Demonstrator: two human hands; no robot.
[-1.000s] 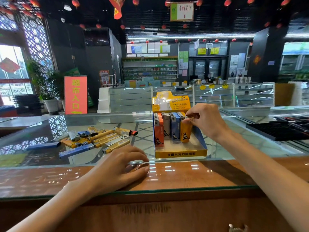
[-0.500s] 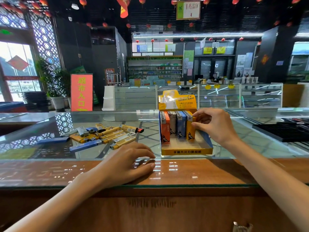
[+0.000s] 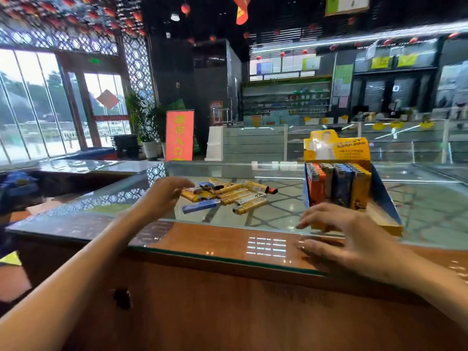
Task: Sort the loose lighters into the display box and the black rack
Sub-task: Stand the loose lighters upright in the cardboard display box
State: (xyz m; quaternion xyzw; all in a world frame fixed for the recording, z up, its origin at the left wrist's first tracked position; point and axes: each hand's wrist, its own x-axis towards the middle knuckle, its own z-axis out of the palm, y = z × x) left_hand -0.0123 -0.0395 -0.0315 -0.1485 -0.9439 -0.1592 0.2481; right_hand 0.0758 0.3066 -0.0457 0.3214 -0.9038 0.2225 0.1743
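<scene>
Shop interior fills the background: tall windows on the left, a dark ceiling hung with red lanterns point(image 3: 185, 8), shelving and glass cabinets across the back, and an orange standing sign point(image 3: 179, 135) near a potted plant point(image 3: 144, 117). Nearest the camera runs the counter point(image 3: 228, 245), its wooden top under a sheet of glass that mirrors the ceiling lights. On the right of it stands the display box point(image 3: 385, 198), yellow and blue, with orange, grey, blue and yellow lighters upright along its back row. Left of the box, well apart, the loose lighters point(image 3: 228, 195) lie in a heap on the glass, mostly yellow, a few blue. The left hand point(image 3: 164, 196) hovers at the heap's left edge, fingers curled and blurred, so I cannot tell whether they hold anything. The right hand point(image 3: 354, 239) hangs just before the box, fingers spread and empty.
</scene>
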